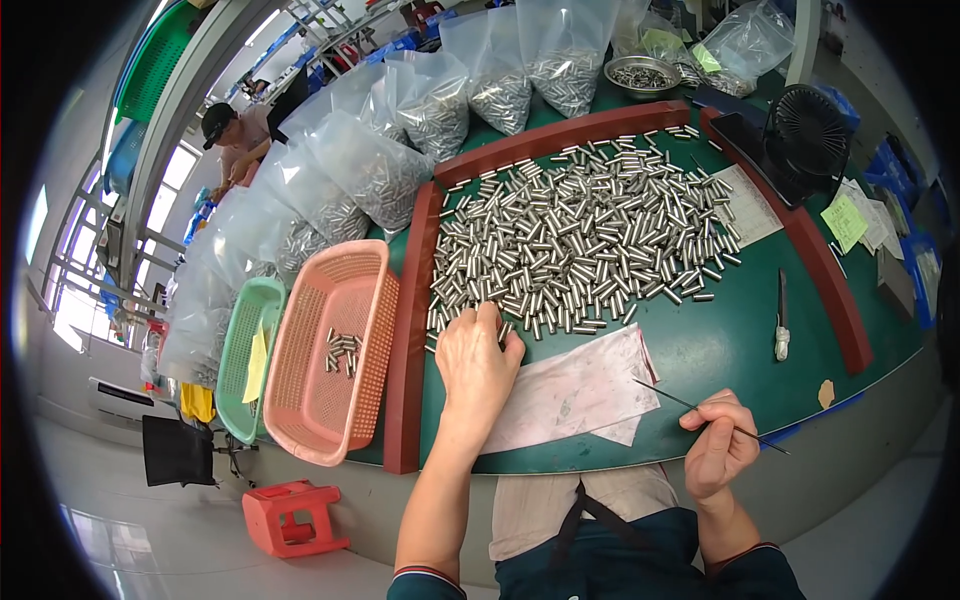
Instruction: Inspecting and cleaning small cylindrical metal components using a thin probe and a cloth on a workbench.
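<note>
A wide heap of short, shiny metal pins (580, 225) covers the green table mat. At its near left edge is my left hand (475, 365), back up and fingers curled down among the pins. A pin shows beside the thumb, but the fingertips and whatever they hold are hidden. Over the near right of the mat, my right hand (722, 440) pinches a thin dark rod (668, 396), which slants with one end toward the cloth. That whitish, smudged cloth (570, 390) lies flat between my hands, below the heap.
Dark red wooden bars (408, 370) border the heap. To the left, a pink basket (372, 400) holds several pins beside a green basket (240, 415). Filled plastic bags (430, 110) line the back. A knife (781, 335) and black fan (808, 135) are right; a person (235, 140) sits far left.
</note>
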{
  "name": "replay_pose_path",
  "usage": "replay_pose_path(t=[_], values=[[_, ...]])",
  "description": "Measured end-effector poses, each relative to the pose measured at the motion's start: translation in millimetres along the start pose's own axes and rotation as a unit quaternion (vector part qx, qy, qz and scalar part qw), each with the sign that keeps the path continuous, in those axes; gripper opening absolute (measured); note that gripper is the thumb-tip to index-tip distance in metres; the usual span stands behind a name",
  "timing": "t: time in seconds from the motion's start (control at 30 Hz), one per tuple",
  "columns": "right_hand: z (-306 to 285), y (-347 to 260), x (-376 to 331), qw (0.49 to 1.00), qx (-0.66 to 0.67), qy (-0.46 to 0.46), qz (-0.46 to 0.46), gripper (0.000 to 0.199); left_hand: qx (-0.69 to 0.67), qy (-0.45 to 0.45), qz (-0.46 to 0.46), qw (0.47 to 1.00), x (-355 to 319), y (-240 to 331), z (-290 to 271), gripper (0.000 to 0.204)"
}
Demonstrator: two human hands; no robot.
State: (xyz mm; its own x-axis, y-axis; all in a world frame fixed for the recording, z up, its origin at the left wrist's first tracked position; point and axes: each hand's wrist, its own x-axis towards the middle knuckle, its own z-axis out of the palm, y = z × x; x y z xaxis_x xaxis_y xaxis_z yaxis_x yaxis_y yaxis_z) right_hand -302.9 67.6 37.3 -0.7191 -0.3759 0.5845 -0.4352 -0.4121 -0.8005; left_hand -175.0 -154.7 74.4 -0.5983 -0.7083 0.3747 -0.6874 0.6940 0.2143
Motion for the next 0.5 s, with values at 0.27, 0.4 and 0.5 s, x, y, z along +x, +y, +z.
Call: replay_pose_path(t=[0.27,0.4,0.5], values=[[-0.7,0.8,0.4,1.0,-0.002,-0.004,-0.006,0.018,0.035,-0.026,0.036,0.998,-4.7,-4.0,-10.3,0.013],[-0.1,1.6,-1.0,1.0,-0.003,0.0,-0.004,0.017,0.046,-0.027,0.056,0.997,-2.8,-5.0,-10.6,0.012],[-0.6,0.7,-0.5,1.0,-0.005,0.0,-0.003,0.017,0.076,-0.032,0.081,0.993,-3.6,-5.2,-9.8,0.013]])
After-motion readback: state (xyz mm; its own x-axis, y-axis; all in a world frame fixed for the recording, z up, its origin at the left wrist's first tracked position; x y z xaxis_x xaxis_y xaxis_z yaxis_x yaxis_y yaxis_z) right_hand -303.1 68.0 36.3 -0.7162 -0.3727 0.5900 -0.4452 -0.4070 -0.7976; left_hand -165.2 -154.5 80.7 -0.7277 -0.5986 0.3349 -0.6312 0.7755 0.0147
